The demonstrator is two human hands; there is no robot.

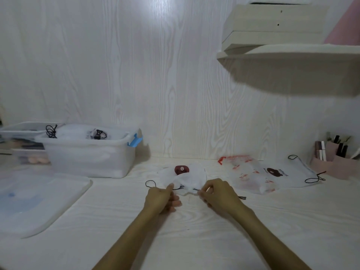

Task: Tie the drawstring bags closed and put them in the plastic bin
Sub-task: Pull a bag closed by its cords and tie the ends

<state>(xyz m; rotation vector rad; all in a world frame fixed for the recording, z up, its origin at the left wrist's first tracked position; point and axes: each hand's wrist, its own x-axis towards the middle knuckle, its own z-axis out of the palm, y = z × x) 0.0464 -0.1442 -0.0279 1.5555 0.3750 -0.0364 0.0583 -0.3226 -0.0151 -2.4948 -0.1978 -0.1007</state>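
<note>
White fabric with a brown bear print marks the small drawstring bag (185,177) in hand, lying on the desk (194,230) right of the plastic bin (89,152) and nearer the person. The left hand (162,197) pinches the black cord (151,184) at the bag's left side, and the right hand (218,193) pinches the cord at its right side; the hands sit near each other but apart. This looks like the cinching step, the mouth not yet knotted. Next the cords want pulling outward, then crossing into a knot. Two more bags (272,176) wait farther right of the bin, which already holds tied ones.
</note>
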